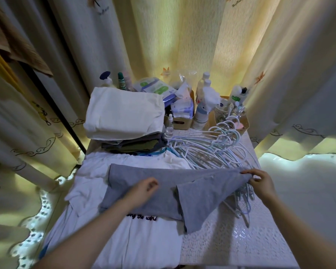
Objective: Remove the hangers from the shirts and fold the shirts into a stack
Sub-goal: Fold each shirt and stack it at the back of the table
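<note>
Pinching with my right hand (257,180), I hold the far right corner of the gray shirt (202,193) between thumb and fingertips, lifted slightly off the surface. My left hand (144,188) sits on the middle of the same shirt with fingers curled. Whether they clench a fold of cloth or only press it down, I cannot tell.

The gray shirt lies in front of me near the centre of the table (241,245). Its left part rests on a white shirt (136,241) spread flat underneath, and its right end reaches over the edge of the pile of hangers (208,150). Its long axis runs left to right across the table, with the pinched end pointing right. One loose flap angles down toward me.

The likeliest trouble, as I judge it, is the cloth near my right hand catching on a hanger hook and dragging the tangle along as I bring that end over. A hard pull could also slide the white shirt beneath and wrinkle it. The loose flap may fold crooked unless I flatten it first. Behind, the folded stack (124,115) looks tall and a little uneven, so another shirt set carelessly on top might tip it.
</note>
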